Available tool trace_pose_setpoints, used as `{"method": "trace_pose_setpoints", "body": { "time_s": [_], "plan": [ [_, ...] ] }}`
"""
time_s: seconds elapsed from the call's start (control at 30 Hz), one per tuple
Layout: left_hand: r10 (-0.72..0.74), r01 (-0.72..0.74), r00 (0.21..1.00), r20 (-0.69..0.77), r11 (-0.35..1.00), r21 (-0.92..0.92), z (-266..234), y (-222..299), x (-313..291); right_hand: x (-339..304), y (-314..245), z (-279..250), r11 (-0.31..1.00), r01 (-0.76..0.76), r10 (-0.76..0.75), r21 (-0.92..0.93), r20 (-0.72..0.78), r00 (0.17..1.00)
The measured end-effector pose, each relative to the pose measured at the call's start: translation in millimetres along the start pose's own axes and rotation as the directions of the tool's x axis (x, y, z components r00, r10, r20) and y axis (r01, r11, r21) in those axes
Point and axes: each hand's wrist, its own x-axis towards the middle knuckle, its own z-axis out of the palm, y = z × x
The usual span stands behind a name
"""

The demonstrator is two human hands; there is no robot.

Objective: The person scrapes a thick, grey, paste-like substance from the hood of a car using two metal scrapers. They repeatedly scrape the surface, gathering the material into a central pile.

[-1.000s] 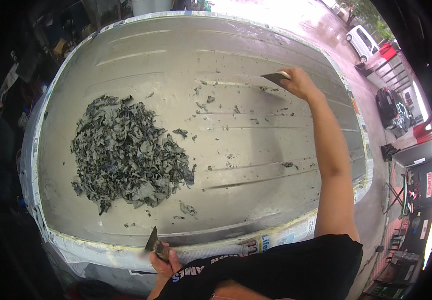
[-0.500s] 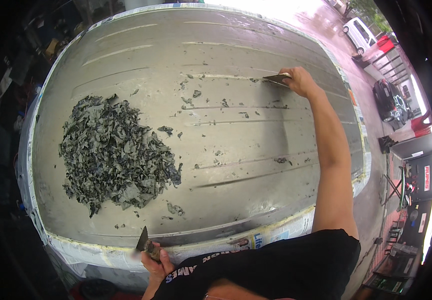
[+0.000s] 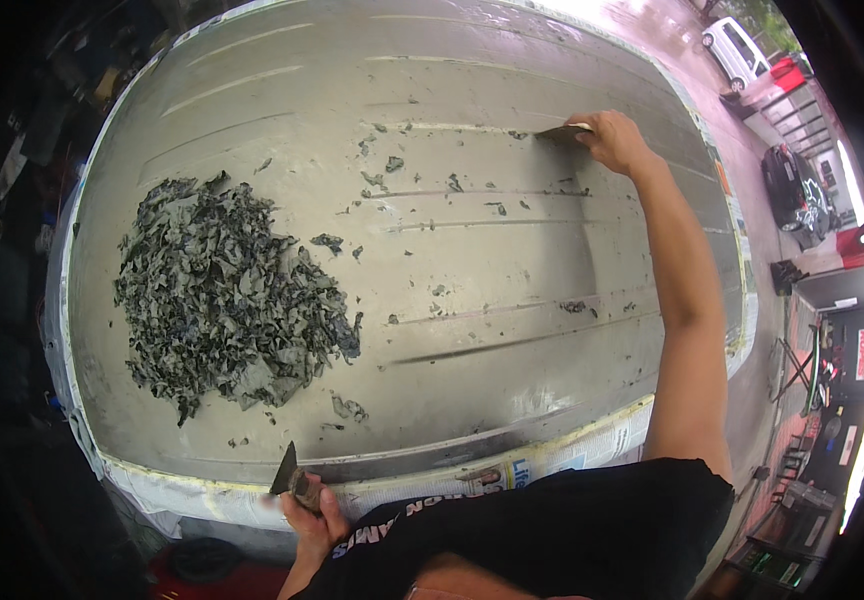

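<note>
My right hand (image 3: 612,143) reaches far across a broad metal vehicle roof (image 3: 492,285), fingers wrapped round a flat scraper (image 3: 558,132). Its dark blade lies at or just over the surface, beside the right end of a pale raised rib; whether it touches is unclear. Close to the roof's near edge, my left hand (image 3: 314,522) is closed on the handle of a putty knife (image 3: 289,468), its blade pointing up and away from me. A large heap of curled grey-green paint flakes (image 3: 232,290) covers the left part of the roof. Smaller flakes lie scattered over the middle ribs.
Newspaper and masking tape (image 3: 582,450) border the roof. Beyond the right side are a dark car (image 3: 794,190), a white van (image 3: 735,52) and a folding stand (image 3: 802,370). Dark clutter fills the left rim. Something red (image 3: 217,580) sits low on the left.
The view has shifted, so the roof and heap sit slightly higher in the picture. Against the roof, the scraper has hardly moved. Both hands keep their grip.
</note>
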Motion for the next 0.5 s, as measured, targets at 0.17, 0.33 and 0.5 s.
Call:
{"method": "trace_pose_setpoints", "body": {
  "time_s": [0.17, 0.33, 0.5],
  "plan": [
    [0.018, -0.02, 0.999, -0.036, 0.999, -0.04, 3, 0, 4, 0, -68, -17, 0.982, 0.19, -0.19, 0.023, 0.018, 0.982],
    [0.035, -0.038, 0.997, -0.068, 0.998, -0.041, 5, -1, 2, 10, -60, -37, 0.957, 0.01, 0.005, 0.291, -0.048, 0.999],
    [0.036, -0.038, 0.996, -0.079, 0.999, -0.033, 9, 0, -1, 15, -48, -41, 0.992, -0.053, 0.045, 0.112, 0.073, 0.996]
  ]
}}
